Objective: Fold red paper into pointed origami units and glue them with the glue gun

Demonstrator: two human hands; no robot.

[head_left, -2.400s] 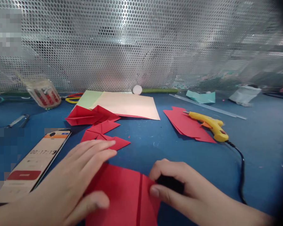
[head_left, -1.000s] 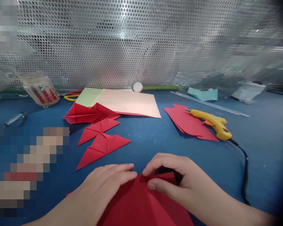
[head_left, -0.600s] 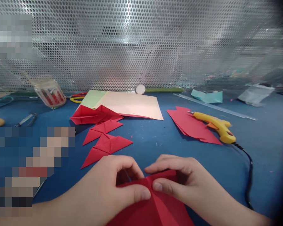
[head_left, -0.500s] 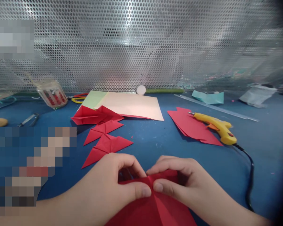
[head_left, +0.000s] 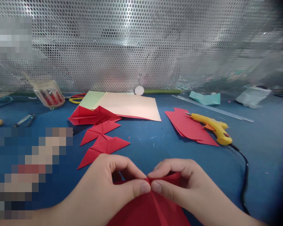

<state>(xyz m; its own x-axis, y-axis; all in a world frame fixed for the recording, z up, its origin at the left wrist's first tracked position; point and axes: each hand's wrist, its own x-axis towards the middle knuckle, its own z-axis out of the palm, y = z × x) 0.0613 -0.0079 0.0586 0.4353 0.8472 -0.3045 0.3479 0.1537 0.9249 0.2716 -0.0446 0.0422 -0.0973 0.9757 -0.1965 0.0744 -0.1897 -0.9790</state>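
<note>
A red sheet of paper (head_left: 141, 208) with a crease down its middle lies low in the view, its near part cut off by the frame. My left hand (head_left: 122, 182) pinches its upper edge between thumb and fingers, just left of the crease. Close against it, my right hand (head_left: 174, 179) pinches the same edge on the other side, the two thumbs nearly touching. Beyond my left hand lie folded red paper pieces (head_left: 105, 144), overlapping in a row that runs back to a larger folded piece (head_left: 91, 116).
A yellow glue gun (head_left: 209, 125) rests on red paper sheets (head_left: 181, 125) at right, its black cable trailing nearer. Cream and green paper (head_left: 132, 105), scissors (head_left: 76, 99) and a clear jar (head_left: 49, 94) stand before the perforated metal panel (head_left: 141, 47). A blurred-out patch covers the left.
My fingertips and thumbs have drawn closer together at the crease, pinching the paper there. The whole scene has shifted slightly left in view.
</note>
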